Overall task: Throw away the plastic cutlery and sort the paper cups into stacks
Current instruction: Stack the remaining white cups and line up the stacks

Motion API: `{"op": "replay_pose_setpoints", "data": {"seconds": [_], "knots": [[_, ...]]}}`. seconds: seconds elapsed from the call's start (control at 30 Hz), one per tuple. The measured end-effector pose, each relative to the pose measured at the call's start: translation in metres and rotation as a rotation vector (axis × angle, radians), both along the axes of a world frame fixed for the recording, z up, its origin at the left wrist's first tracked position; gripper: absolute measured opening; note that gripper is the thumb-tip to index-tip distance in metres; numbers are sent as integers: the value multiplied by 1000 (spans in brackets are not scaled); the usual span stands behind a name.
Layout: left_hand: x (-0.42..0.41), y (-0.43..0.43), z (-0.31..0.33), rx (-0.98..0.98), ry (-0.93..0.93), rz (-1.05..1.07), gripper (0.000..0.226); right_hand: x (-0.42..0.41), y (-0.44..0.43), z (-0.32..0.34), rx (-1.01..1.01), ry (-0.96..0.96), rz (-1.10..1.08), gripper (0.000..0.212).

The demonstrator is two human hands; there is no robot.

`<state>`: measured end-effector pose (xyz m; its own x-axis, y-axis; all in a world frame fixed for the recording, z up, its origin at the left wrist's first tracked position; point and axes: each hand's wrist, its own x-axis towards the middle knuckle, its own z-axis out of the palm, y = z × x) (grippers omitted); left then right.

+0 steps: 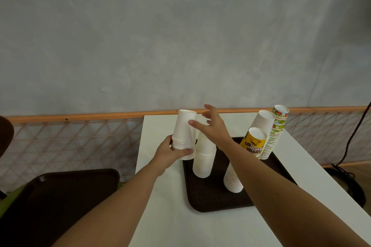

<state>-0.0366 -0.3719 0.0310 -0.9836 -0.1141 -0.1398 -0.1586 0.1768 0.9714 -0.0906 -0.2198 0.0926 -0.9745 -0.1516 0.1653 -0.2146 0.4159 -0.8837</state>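
Note:
My left hand [172, 151] grips the lower end of a short stack of upside-down white paper cups [184, 130], held above the table's left side. My right hand [210, 126] hovers beside the top of that stack with fingers spread, holding nothing. Just below it a taller stack of white cups [203, 158] stands on the dark brown tray [208, 198]. Further right on the tray stand another white stack [233, 180] partly hidden by my right forearm, a yellow printed stack [253, 143] and a tall fruit-patterned stack [276, 132]. No cutlery is visible.
The tray lies on a white table [166, 216] against a grey wall. A second dark tray [60, 196] sits on a green surface at lower left. A black cable and stand base [349, 178] are on the floor at right.

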Motion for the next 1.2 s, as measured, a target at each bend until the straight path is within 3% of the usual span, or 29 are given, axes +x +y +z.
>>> {"op": "replay_pose_setpoints", "data": {"seconds": [0.1, 0.37, 0.63, 1.2], "knots": [[-2, 3, 6, 8, 20, -10, 74, 2, -7, 4, 14, -114, 83, 91], [-3, 9, 18, 17, 39, -38, 71, 5, -13, 9, -39, -217, 126, 63], [-1, 7, 11, -9, 10, -55, 80, -4, -10, 19, -68, -180, 64, 66], [0, 5, -5, 1, -13, -43, 75, -20, 12, 65, -210, -29, -114, 63]]}}
